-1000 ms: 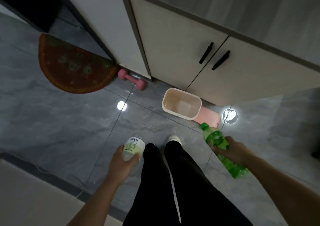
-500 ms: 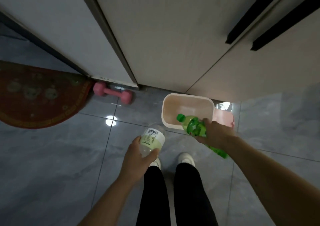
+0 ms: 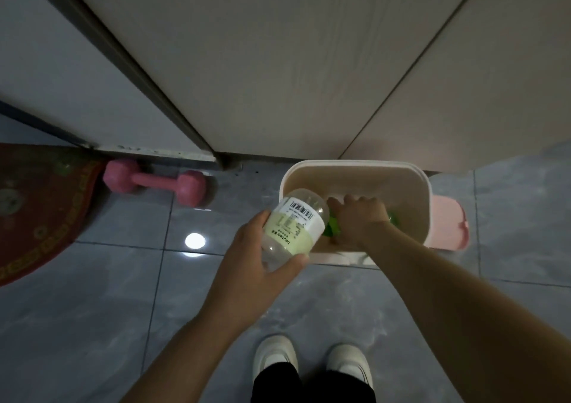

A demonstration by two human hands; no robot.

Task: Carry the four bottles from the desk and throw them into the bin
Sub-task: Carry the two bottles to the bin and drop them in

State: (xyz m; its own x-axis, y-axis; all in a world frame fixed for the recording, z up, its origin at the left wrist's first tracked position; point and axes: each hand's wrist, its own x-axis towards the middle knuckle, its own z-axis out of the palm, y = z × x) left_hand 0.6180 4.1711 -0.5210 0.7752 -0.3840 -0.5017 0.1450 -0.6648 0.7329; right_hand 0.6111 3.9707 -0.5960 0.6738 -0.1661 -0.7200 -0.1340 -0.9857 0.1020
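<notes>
A cream rectangular bin [image 3: 355, 167] stands on the floor against the cabinet. My right hand [image 3: 360, 218] is down inside the bin, its fingers curled around the green bottle [image 3: 331, 229], of which only green slivers show on either side of the hand. My left hand [image 3: 262, 266] grips a clear bottle with a pale yellow-green label and barcode [image 3: 293, 223], tilted, its far end over the bin's left rim.
Beige cabinet doors [image 3: 278, 62] rise right behind the bin. A pink dumbbell [image 3: 154, 183] lies on the grey tiles to the left, beside a red mat [image 3: 37, 211]. A pink lid [image 3: 448, 223] lies right of the bin. My white shoes [image 3: 312, 362] are below.
I have stepped closer and leaned over the bin. My right hand went down into it with the green bottle. The left hand brought the clear bottle forward over the rim.
</notes>
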